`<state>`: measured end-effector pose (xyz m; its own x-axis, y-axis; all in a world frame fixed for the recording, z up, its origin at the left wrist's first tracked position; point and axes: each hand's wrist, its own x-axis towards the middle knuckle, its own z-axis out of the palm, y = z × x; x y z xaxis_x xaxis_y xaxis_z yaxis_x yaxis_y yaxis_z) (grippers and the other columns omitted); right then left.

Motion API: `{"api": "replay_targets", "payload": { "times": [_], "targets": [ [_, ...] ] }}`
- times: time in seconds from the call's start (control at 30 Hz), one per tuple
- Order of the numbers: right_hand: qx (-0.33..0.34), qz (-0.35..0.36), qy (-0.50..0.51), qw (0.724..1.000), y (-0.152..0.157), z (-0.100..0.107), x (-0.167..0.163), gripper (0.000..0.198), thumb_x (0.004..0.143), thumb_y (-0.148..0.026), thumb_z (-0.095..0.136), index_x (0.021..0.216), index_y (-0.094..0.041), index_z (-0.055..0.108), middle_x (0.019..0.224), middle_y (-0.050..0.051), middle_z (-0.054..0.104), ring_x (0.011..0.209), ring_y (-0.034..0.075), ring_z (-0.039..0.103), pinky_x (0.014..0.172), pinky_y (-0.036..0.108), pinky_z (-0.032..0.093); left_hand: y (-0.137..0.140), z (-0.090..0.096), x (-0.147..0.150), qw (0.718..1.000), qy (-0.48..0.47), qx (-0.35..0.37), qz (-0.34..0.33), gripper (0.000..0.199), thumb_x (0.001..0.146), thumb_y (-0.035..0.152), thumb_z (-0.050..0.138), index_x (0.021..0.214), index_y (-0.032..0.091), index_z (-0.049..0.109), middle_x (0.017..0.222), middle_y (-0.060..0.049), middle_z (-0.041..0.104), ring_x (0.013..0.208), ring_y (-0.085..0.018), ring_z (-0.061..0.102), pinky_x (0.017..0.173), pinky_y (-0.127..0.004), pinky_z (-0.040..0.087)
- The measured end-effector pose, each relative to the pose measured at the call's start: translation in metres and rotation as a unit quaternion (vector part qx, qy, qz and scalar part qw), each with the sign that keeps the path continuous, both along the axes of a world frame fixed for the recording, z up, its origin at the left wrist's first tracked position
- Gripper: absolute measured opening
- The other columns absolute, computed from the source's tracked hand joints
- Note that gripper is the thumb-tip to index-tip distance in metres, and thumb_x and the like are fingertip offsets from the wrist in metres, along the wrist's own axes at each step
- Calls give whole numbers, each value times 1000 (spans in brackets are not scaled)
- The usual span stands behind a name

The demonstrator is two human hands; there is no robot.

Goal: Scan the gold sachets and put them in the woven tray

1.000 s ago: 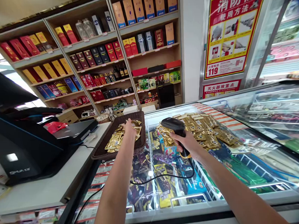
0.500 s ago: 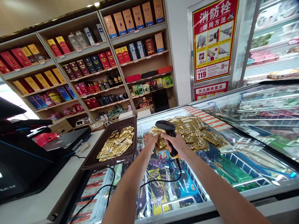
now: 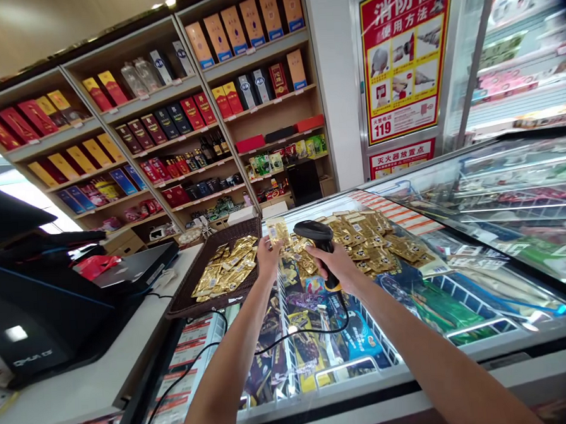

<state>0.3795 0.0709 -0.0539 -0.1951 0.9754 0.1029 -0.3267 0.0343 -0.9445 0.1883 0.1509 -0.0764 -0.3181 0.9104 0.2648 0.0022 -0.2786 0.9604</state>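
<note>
My right hand (image 3: pixel 333 263) is wrapped round the grip of a black barcode scanner (image 3: pixel 314 230), whose head points left and away from me. Its cable (image 3: pixel 308 331) trails down over the glass to the left. Between the fingers of my left hand (image 3: pixel 267 257) is a small gold sachet (image 3: pixel 278 231), held up with a pale label showing. Many more gold sachets (image 3: pixel 360 236) lie heaped on the freezer's glass top, behind and right of the scanner. To the left of my left hand, a brown woven basket (image 3: pixel 179 301) holds another pile of gold sachets (image 3: pixel 224 269).
Below the glass, the chest freezer (image 3: pixel 353 385) holds packaged ice creams in white wire baskets. A counter (image 3: pixel 106 373) with a dark checkout machine (image 3: pixel 36 301) stands at left. Shelves of boxed bottles (image 3: pixel 178 126) line the back wall, beside a red fire-hydrant sign (image 3: pixel 405 60).
My left hand has moved left, away from the scanner, and now holds a sachet up with its label showing. My right hand keeps the scanner in nearly the same place. The view has shifted slightly.
</note>
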Motion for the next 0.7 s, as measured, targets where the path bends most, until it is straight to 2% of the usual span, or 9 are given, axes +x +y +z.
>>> {"api": "replay_targets", "payload": {
  "times": [0.1,0.27,0.53,0.7],
  "targets": [
    [21,0,-17,1000,-2,-1,0,42,75,-51,72,61,-21,47,49,-5,45,37,8,38,39,25,32,-7,12,-15,1000,1,23,-13,32,67,30,80,91,19,64,93,-5,70,82,-15,64,77,-26,46],
    [9,-5,-30,1000,-4,1,-4,40,72,-52,75,68,-22,50,48,-7,45,35,8,38,36,24,28,-15,25,-29,999,-16,36,-28,35,67,35,79,96,20,70,95,-3,71,80,-16,63,73,-26,45],
    [18,17,-63,998,-12,4,-6,42,72,-55,73,66,-21,48,48,-6,46,34,7,37,37,23,31,-12,17,-38,999,-30,-3,-9,30,59,30,84,81,19,68,81,0,67,73,-14,59,71,-24,41],
    [26,30,-81,996,-15,7,-6,41,71,-55,74,73,-21,53,48,-7,45,33,7,36,36,23,30,-7,12,-38,999,-34,-27,-2,33,57,30,85,82,19,66,80,0,67,71,-14,60,71,-25,42]
  ]
}}
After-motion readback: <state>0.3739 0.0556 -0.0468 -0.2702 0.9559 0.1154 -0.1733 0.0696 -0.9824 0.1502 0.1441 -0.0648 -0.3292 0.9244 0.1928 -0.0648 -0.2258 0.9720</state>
